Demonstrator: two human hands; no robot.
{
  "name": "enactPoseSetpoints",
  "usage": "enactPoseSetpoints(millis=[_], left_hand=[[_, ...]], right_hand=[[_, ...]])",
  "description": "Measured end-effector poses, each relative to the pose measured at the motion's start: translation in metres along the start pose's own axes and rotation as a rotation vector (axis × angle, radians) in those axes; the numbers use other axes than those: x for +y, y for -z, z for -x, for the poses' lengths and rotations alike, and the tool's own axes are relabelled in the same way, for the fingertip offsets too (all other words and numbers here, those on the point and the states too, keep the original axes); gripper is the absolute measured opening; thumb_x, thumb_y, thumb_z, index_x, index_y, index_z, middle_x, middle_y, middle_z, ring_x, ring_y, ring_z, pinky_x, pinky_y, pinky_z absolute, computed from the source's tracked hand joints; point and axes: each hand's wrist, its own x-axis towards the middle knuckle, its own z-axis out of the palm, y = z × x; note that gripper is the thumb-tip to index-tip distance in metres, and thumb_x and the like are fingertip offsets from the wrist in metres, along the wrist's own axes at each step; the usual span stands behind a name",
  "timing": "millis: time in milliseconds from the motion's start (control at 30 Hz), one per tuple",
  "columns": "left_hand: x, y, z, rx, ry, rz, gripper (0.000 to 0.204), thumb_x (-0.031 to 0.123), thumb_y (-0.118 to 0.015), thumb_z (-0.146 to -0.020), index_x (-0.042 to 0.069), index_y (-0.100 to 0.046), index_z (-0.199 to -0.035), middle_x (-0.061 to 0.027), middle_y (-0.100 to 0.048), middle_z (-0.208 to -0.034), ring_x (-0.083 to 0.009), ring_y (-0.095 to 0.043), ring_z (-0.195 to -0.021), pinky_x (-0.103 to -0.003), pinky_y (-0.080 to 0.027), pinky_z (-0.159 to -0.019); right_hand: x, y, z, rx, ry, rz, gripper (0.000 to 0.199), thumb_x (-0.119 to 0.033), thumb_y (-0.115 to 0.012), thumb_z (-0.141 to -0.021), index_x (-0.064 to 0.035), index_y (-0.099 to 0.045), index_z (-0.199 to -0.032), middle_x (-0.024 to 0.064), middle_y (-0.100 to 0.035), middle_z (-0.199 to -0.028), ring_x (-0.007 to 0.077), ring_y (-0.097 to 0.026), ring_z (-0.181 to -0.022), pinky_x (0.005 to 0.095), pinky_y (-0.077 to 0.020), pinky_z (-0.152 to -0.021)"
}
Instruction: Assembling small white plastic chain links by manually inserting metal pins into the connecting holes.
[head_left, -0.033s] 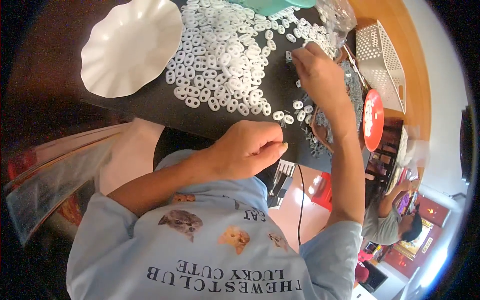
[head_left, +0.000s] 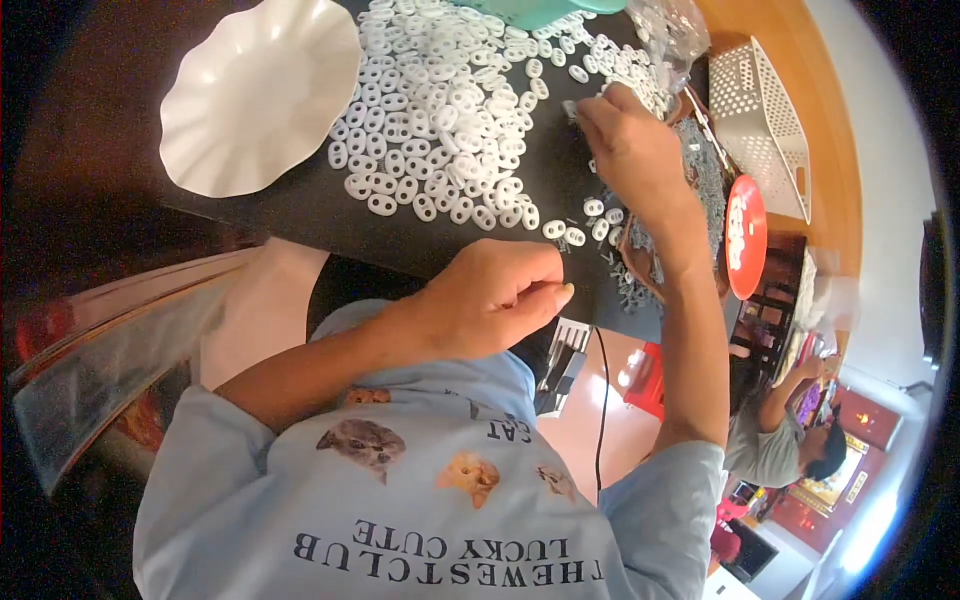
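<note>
My right hand (head_left: 632,150) reaches over the far right part of the dark table (head_left: 300,222). Its fingers pinch a blurred white oval piece (head_left: 570,108) at their tips. Close to the table's near edge, my left hand (head_left: 500,295) is closed, thumb pressed against the bent fingers; whatever it may hold is hidden. A wide heap of white oval two-hole pieces (head_left: 430,120) spreads left of the right hand. Several loose ones (head_left: 575,237) lie between the hands. Beneath and beside my right wrist is a pile of small grey parts (head_left: 708,190), partly covered by the arm.
A white wavy-edged dish (head_left: 262,95) stands at the left. Beyond the heap is a green container (head_left: 540,12), with a clear plastic bag (head_left: 672,35) beside it. On the right are a white perforated basket (head_left: 760,120) and a red plate (head_left: 745,255) holding white pieces. Another person (head_left: 770,440) sits farther off.
The right hand and the white piece at its fingertips have shifted slightly, and the piece is now blurred. My left hand keeps its closed pose.
</note>
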Motion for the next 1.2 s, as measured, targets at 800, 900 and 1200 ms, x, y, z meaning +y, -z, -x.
enactPoseSetpoints(millis=[800, 900, 1200], left_hand=[[0.009, -0.004, 0.001, 0.081, 0.194, 0.299, 0.021, 0.023, -0.044, -0.097, 0.005, -0.052, -0.09, -0.0025, -0.052, -0.075, -0.0077, -0.045, -0.057, -0.022, -0.038, -0.051], [0.007, -0.006, -0.004, 0.113, 0.229, 0.598, 0.032, 0.032, -0.039, -0.1, 0.007, -0.05, -0.085, -0.0018, -0.051, -0.071, -0.0069, -0.047, -0.056, -0.021, -0.039, -0.051], [0.025, -0.011, 0.0, 0.312, 0.267, 0.666, 0.027, 0.024, -0.043, -0.1, 0.005, -0.053, -0.084, 0.0016, -0.047, -0.061, -0.0046, -0.04, -0.048, -0.019, -0.03, -0.043]], right_hand=[[-0.038, 0.034, 0.029, 0.052, -0.112, -0.731, 0.01, -0.011, -0.059, -0.088, -0.0016, -0.059, -0.09, 0.0027, -0.052, -0.076, 0.0106, -0.05, -0.066, 0.0272, -0.0409, -0.06], [-0.054, 0.043, 0.057, 0.077, -0.23, -1.055, 0.008, -0.008, -0.059, -0.089, 0.0004, -0.059, -0.089, -0.0013, -0.047, -0.075, 0.0051, -0.041, -0.069, 0.0231, -0.0363, -0.06], [-0.092, 0.039, 0.077, 0.34, 0.023, -0.844, 0.011, 0.003, -0.058, -0.084, 0.0039, -0.06, -0.096, 0.0138, -0.055, -0.079, 0.0249, -0.056, -0.064, 0.0328, -0.046, -0.057]])
